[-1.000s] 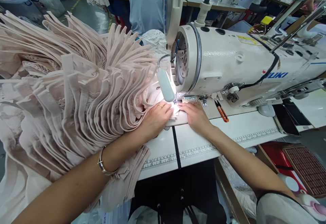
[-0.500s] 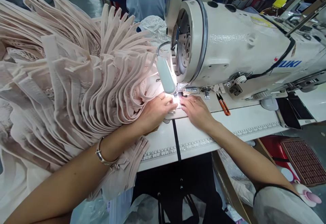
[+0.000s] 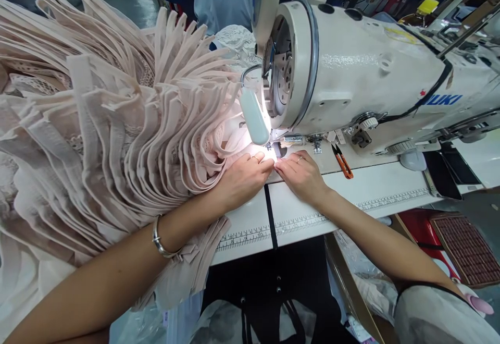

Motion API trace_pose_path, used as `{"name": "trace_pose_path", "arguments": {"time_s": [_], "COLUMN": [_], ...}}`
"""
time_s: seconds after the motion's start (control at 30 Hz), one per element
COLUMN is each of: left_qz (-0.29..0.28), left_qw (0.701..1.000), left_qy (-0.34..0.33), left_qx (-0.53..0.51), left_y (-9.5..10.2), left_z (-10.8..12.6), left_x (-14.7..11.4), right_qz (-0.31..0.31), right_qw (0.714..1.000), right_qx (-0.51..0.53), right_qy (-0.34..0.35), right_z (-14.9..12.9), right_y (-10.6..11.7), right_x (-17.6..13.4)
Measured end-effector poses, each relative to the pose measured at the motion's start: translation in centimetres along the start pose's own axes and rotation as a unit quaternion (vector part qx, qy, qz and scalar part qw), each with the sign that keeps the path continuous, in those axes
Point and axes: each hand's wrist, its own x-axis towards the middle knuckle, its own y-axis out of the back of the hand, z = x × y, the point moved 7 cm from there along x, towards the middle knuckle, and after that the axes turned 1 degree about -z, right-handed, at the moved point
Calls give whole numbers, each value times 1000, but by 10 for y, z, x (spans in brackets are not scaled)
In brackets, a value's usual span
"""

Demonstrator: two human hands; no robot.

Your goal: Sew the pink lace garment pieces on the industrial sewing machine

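Observation:
Under the lit needle area of the sewing machine point(image 3: 336, 68), my left hand point(image 3: 250, 177) pinches the edge of a pale pink garment point(image 3: 234, 138). Its fingers are closed, thumb toward the right. My right hand point(image 3: 300, 177) meets it fingertip to fingertip, also closed in a pinch on the same fabric edge. Glare washes out the cloth between the fingers. Just above my hands hangs a small pale green lamp point(image 3: 254, 117). A large pile of pale pink garments with straps and lace point(image 3: 117, 120) fills the left side, against my left forearm.
Orange-handled thread snips point(image 3: 342, 161) lie on the machine bed, right of my right hand. A printed ruler strip point(image 3: 304, 223) and a black band point(image 3: 271, 216) mark the white table. A person in blue point(image 3: 222, 0) is beyond the machine. Right below is a woven brown mat point(image 3: 469, 250).
Both hands have drawn slightly back toward me from the needle. The right fingers, flatter before, are now bent into a pinch beside the left fingertips.

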Motion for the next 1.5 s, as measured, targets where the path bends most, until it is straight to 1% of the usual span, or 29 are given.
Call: {"name": "trace_pose_path", "arguments": {"time_s": [0.07,0.13,0.23,0.33,0.4,0.47,0.63,0.77,0.83,0.9,1.03,1.13,1.3,1.5], "left_qz": [-10,-16,-23,-17,-2,12,22,27,35,38,21,16,17,31], "left_qw": [1000,1000,1000,1000,999,998,996,990,987,985,985,986,988,984], "left_qy": [0,0,-1,19,39,51,57,62,74,81,71,66,57,88], "left_qx": [-3,2,16,15,-3,-24,-70,-120,-138,-150,-153,-149,-144,-151], "left_y": [0,1,2,2,3,2,-2,-1,1,1,-6,-9,-7,-10], "left_z": [1,1,3,0,-3,-6,-10,-13,-16,-18,-18,-19,-20,-23], "left_x": [1,2,2,1,-1,-3,-5,-6,-9,-11,-15,-15,-14,-12], "right_qz": [-14,-17,15,30,22,13,13,-29,-34,-25,-41,-49,-45,-74], "right_qw": [999,996,984,970,967,971,983,985,981,977,970,969,973,970], "right_qx": [16,44,102,160,186,193,171,168,188,205,214,216,208,210], "right_qy": [-26,-72,-147,-181,-171,-144,-60,-38,-40,-59,-109,-107,-93,-101], "right_z": [1,5,15,25,29,29,22,19,20,24,30,29,26,25], "right_y": [-3,-5,-5,-4,-2,1,11,7,5,4,-3,-6,-6,-8], "right_x": [1,2,1,-2,-5,-7,-8,-6,-5,-5,-9,-10,-10,-9]}}
